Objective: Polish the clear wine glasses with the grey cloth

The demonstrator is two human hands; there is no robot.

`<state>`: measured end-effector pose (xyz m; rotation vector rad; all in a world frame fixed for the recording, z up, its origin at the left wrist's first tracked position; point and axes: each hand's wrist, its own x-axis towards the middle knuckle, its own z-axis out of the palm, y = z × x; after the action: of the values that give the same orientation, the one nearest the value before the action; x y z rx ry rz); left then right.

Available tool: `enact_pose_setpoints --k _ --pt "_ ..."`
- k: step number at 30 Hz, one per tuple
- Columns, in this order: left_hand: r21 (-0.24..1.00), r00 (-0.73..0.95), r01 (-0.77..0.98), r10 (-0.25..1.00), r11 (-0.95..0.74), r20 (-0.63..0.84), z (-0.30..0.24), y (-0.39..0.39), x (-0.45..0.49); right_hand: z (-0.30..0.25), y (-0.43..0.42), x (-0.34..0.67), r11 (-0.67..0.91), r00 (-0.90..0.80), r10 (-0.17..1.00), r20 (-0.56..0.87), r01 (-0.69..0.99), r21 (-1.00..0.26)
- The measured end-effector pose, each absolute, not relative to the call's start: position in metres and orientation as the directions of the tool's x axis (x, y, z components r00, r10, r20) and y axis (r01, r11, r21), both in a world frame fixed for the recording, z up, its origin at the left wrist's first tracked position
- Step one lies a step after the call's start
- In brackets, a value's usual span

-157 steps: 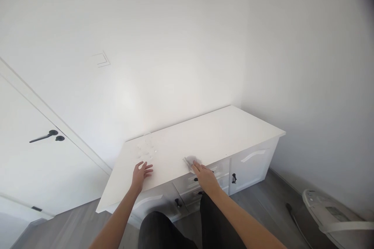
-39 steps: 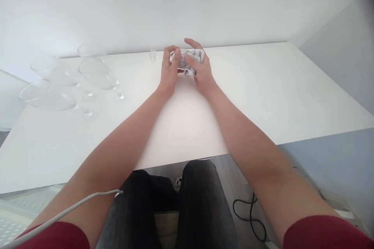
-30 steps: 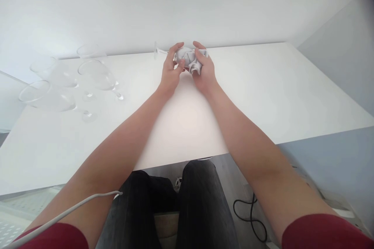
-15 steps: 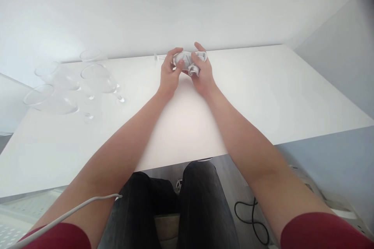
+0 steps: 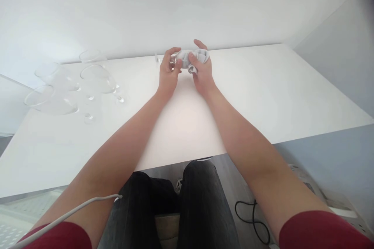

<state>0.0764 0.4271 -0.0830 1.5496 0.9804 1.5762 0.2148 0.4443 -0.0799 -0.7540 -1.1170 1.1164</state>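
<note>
Near the far edge of the white table, my left hand (image 5: 169, 71) is closed round the bowl of a clear wine glass (image 5: 172, 60). The glass lies on its side in the air, its stem and foot pointing left past my fingers. A crumpled light grey cloth (image 5: 201, 54) covers the right end of the bowl. My right hand (image 5: 203, 69) grips that cloth against the glass, thumb across the front and index finger raised. The cloth and fingers hide most of the bowl and its rim.
Several clear wine glasses, among them a front one (image 5: 55, 103), stand upright on the left of the white table (image 5: 248, 97). A wall rises behind the far edge. A white cable (image 5: 73, 212) crosses my left forearm; a black cable (image 5: 253, 218) lies on the floor.
My right hand has slid the cloth slightly, its thumb shifting left over the glass. My left hand has moved a little left. The standing glasses are unchanged.
</note>
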Motion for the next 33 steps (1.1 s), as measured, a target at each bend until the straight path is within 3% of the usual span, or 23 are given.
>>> enact_pose_setpoints --k 4,11,18,21,27,33 --pt "0.927 -0.157 0.056 0.913 -0.371 0.375 -0.084 0.428 0.076 -0.082 0.443 0.211 0.311 -0.039 0.943 0.332 -0.263 -0.914" --pt "0.873 0.016 0.075 0.876 -0.481 0.481 -0.082 0.427 0.08 -0.097 0.467 0.22 0.268 0.1 0.963 0.249 -0.371 -0.889" --pt "0.911 -0.178 0.11 0.894 -0.396 0.41 -0.084 0.426 0.078 -0.079 0.439 0.211 0.357 -0.032 0.925 0.378 -0.259 -0.897" --pt "0.926 -0.161 0.082 0.912 -0.369 0.378 -0.089 0.433 0.078 -0.084 0.444 0.211 0.373 0.005 0.922 0.386 -0.272 -0.887" --pt "0.874 -0.032 0.085 0.876 -0.478 0.482 -0.088 0.432 0.078 -0.094 0.458 0.217 0.353 0.112 0.936 0.335 -0.344 -0.87" --pt "0.921 -0.139 0.056 0.911 -0.384 0.388 -0.084 0.428 0.081 -0.08 0.445 0.216 0.363 0.037 0.928 0.37 -0.299 -0.883"
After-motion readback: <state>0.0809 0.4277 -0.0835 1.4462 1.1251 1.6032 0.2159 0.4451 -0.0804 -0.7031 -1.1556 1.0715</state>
